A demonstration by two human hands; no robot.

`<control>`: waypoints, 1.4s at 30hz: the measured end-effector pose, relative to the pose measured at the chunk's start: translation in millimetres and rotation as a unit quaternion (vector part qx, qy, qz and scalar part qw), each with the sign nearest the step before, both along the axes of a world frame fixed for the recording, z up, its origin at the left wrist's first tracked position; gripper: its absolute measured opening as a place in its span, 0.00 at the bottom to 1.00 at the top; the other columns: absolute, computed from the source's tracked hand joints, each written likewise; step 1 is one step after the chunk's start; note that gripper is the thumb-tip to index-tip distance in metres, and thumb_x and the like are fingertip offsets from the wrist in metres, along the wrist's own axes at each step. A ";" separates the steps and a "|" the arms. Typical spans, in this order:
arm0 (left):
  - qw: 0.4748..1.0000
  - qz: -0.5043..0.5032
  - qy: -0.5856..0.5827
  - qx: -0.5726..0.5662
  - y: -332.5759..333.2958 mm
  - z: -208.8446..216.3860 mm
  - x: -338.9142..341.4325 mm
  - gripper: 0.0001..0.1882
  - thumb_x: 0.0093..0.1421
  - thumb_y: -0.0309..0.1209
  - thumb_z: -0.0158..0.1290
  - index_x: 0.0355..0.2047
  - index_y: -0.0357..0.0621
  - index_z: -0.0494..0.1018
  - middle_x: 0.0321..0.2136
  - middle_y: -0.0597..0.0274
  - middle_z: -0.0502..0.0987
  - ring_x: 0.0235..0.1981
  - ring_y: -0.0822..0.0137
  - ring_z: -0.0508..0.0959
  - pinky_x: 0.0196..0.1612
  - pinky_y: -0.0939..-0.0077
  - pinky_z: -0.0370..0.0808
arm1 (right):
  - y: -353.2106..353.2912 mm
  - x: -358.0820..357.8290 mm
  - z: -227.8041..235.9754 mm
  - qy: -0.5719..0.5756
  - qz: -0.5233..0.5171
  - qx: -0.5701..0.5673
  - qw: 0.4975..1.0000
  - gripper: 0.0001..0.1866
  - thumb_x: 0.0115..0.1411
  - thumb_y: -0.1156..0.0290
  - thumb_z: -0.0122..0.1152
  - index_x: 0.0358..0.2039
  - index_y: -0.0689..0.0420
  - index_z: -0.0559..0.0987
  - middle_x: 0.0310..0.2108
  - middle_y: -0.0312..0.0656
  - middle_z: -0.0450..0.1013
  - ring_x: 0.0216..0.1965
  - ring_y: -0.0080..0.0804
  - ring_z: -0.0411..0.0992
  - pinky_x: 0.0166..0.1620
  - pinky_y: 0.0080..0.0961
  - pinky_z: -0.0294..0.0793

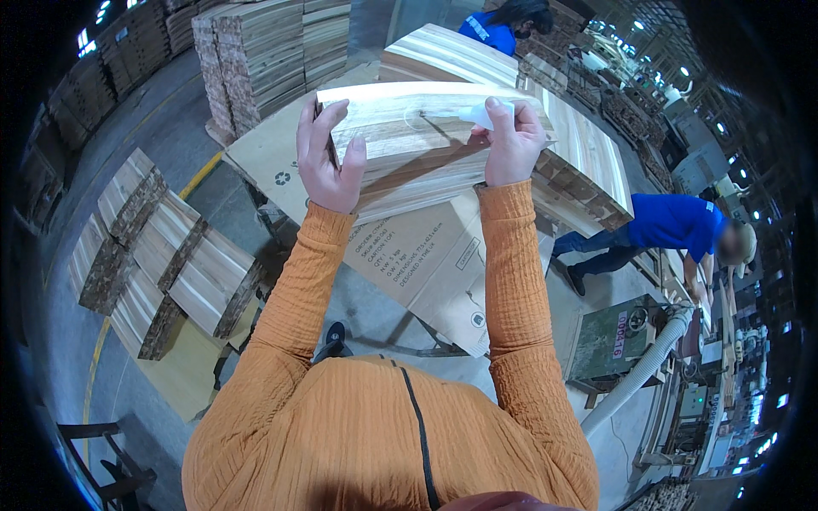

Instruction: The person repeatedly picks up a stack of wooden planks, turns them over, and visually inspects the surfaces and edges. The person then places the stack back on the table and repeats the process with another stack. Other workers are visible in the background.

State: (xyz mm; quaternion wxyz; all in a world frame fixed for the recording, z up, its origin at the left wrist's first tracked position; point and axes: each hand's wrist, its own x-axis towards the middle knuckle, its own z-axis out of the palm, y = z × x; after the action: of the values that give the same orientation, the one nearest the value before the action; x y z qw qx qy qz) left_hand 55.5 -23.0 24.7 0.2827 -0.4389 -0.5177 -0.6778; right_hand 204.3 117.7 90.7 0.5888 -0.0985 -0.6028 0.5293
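Note:
A pale wooden board (383, 128) is tilted up in front of me, above other boards. My left hand (331, 157) grips its left end, fingers and thumb around the edge. My right hand (514, 143) pinches a small white bottle with a thin nozzle (474, 114) over the board's right half. Its nozzle points left, at a dark knot (422, 113) with a faint ring drawn round it. Whether the tip touches the wood I cannot tell. Below the raised board lie more boards (443, 180) on a printed cardboard sheet (417, 264).
Stacked panels (588, 162) stand to the right, and a tall stack (273, 68) stands at the far left. More blocks (162, 255) lie on cardboard at left. One person in blue (490, 32) is beyond the table; another (669, 223) bends by a green machine (618, 341) at right.

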 end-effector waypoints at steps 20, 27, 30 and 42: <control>1.000 -0.021 -0.001 0.001 -2.8 1.2 -0.5 0.21 0.51 0.32 0.49 0.45 0.37 0.70 0.46 0.42 0.68 0.52 0.52 0.67 0.53 0.65 0.64 | 59.1 74.3 -5.4 0.086 -0.138 -0.036 0.986 0.10 0.55 0.69 0.62 0.26 0.61 0.72 0.23 0.38 0.71 0.18 0.19 0.68 0.19 0.15 0.69; 0.999 -0.044 -0.025 0.005 -3.0 4.7 3.2 0.21 0.51 0.31 0.49 0.46 0.37 0.70 0.47 0.41 0.67 0.51 0.52 0.68 0.52 0.65 0.65 | 61.7 80.7 -14.0 0.033 -0.189 0.006 0.981 0.11 0.55 0.68 0.62 0.22 0.61 0.72 0.19 0.36 0.70 0.15 0.15 0.64 0.17 0.13 0.65; 0.998 -0.050 -0.027 0.011 -1.4 2.5 0.0 0.21 0.51 0.31 0.49 0.46 0.37 0.70 0.47 0.41 0.66 0.51 0.52 0.68 0.53 0.65 0.65 | 58.6 79.0 -12.6 0.038 -0.186 0.004 0.982 0.11 0.55 0.69 0.62 0.22 0.61 0.72 0.19 0.36 0.70 0.15 0.15 0.64 0.17 0.13 0.65; 0.999 -0.039 -0.010 0.015 -0.1 2.3 -1.8 0.20 0.52 0.32 0.49 0.45 0.36 0.70 0.48 0.41 0.66 0.51 0.53 0.68 0.52 0.65 0.65 | 57.4 75.1 -11.4 0.026 -0.177 0.023 0.984 0.10 0.55 0.69 0.61 0.24 0.62 0.73 0.19 0.35 0.70 0.15 0.15 0.64 0.18 0.13 0.64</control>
State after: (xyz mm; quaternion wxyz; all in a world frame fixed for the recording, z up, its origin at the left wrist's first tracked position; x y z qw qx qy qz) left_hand 53.7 -23.1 27.0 0.2572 -0.4483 -0.4928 -0.7000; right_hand 279.4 175.2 79.3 0.6909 -0.1763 -0.5727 0.4046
